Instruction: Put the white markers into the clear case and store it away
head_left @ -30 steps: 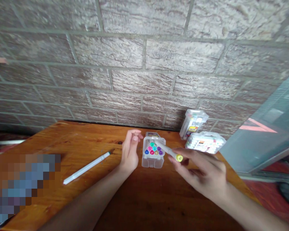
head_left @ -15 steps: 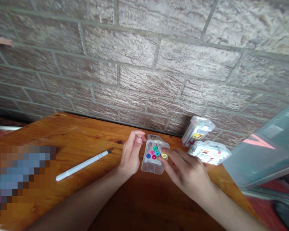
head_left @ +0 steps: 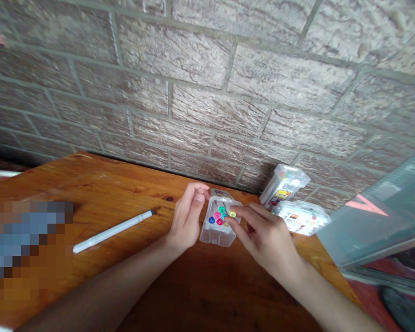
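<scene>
In the head view a clear plastic case (head_left: 217, 237) stands on the table, with several markers (head_left: 217, 216) inside, their round coloured cap ends facing up. My right hand (head_left: 263, 228) is at the case's right side, its thumb and index finger pinching a yellow-capped marker (head_left: 232, 214) at the opening. My left hand (head_left: 188, 216) stands by the left side of the case, fingers curved and thumb a little apart, with nothing visible in it. Left of it, a single white marker with a dark tip end (head_left: 114, 231) lies on the table.
At the back right a tall clear case of markers (head_left: 284, 186) leans near the stone-block wall (head_left: 207, 110). A wider clear case of markers (head_left: 304, 217) lies before it. The wooden table (head_left: 124, 189) ends at the right near a glass panel (head_left: 373, 216). A blurred-out patch covers the left.
My right thumb and index finger have shifted onto the yellow-capped marker, which now sits slightly higher and further left in the case. My left hand keeps its place beside the case.
</scene>
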